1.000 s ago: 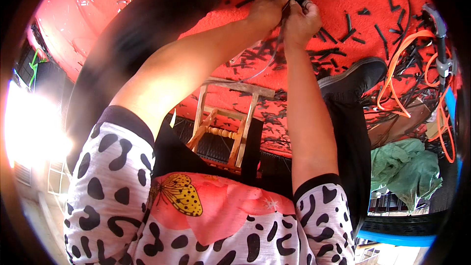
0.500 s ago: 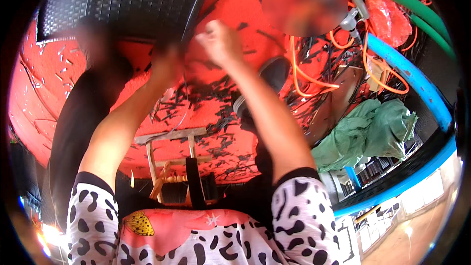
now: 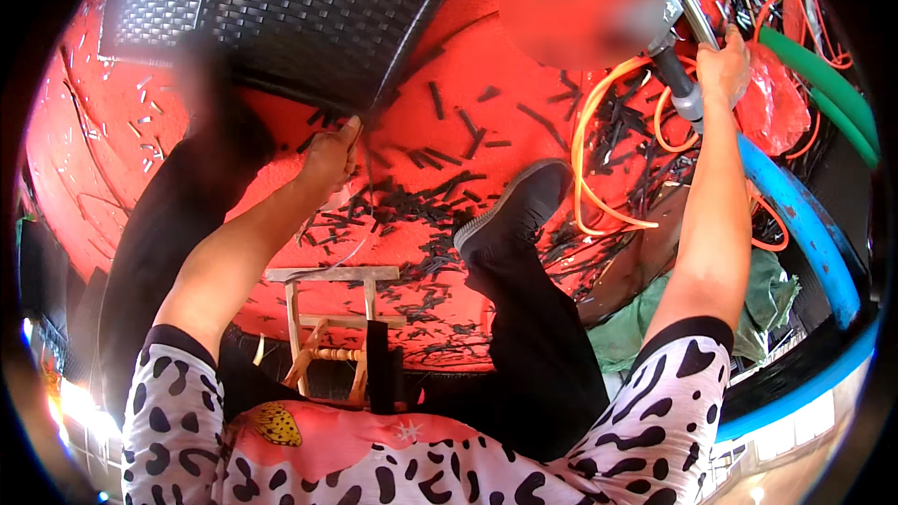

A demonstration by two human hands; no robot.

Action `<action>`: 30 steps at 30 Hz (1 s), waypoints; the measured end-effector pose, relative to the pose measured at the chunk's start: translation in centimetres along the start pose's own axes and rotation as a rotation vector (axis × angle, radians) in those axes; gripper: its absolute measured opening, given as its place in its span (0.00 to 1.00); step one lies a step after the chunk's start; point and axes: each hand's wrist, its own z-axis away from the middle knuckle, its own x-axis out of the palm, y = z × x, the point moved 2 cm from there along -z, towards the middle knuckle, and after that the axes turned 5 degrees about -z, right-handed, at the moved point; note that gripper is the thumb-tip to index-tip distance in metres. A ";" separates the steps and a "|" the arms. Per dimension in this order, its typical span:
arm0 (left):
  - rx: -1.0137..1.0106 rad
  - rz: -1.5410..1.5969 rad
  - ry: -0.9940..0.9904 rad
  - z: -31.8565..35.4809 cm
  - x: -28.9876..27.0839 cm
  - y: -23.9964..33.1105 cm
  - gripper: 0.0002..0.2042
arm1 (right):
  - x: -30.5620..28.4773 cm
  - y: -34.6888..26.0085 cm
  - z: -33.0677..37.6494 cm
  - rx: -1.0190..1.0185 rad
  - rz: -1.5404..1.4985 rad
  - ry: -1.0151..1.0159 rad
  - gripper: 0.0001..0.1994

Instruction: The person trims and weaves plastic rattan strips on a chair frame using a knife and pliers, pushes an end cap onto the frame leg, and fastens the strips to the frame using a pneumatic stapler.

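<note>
At the lower corner of a black woven panel (image 3: pixel 281 23), my left hand (image 3: pixel 332 157) is closed, fingers curled and pressed together. What it pinches, if anything, is too small to make out. A thin pale strand (image 3: pixel 367 196) hangs down beside it. Far to the right, my right hand (image 3: pixel 726 70) is closed around the silver bar of a metal air tool (image 3: pixel 675 65), which looks like a staple gun with a dark grip.
Black strip offcuts (image 3: pixel 430 224) litter the red floor covering (image 3: pixel 514 84). A small wooden stool (image 3: pixel 327 323) stands near my lap. On the right lie an orange hose (image 3: pixel 582 168), a blue pipe (image 3: pixel 804 215), green tubes (image 3: pixel 832 84), a red plastic bag (image 3: pixel 776 103) and green cloth (image 3: pixel 636 304).
My right hand has swung from beside the panel to the far right and taken hold of the air tool. My left hand has lowered slightly beside the panel's corner.
</note>
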 end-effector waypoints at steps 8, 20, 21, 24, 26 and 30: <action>0.272 -0.507 0.003 -1.9 -0.7 -0.7 0.11 | 1.7 -1.4 4.9 -0.169 -0.027 -0.331 0.33; 0.348 -0.233 0.031 -1.5 -0.3 -0.8 0.29 | -5.6 -5.8 6.8 -0.145 -0.038 -0.493 0.26; 0.345 -0.234 0.037 -1.7 -0.3 -1.4 0.29 | -6.4 -6.3 7.7 -0.173 -0.133 -0.508 0.23; 0.473 -0.242 0.130 -2.8 -1.2 -2.0 0.30 | -10.9 -10.1 12.5 -0.186 -0.333 -0.625 0.17; 0.383 -0.239 0.058 -3.5 -0.3 -1.7 0.31 | -13.3 -11.2 16.9 -0.169 -0.496 -0.783 0.23; 0.288 -0.301 0.123 -3.9 0.8 -2.0 0.30 | -14.2 -17.3 23.4 -0.100 -0.830 -0.989 0.30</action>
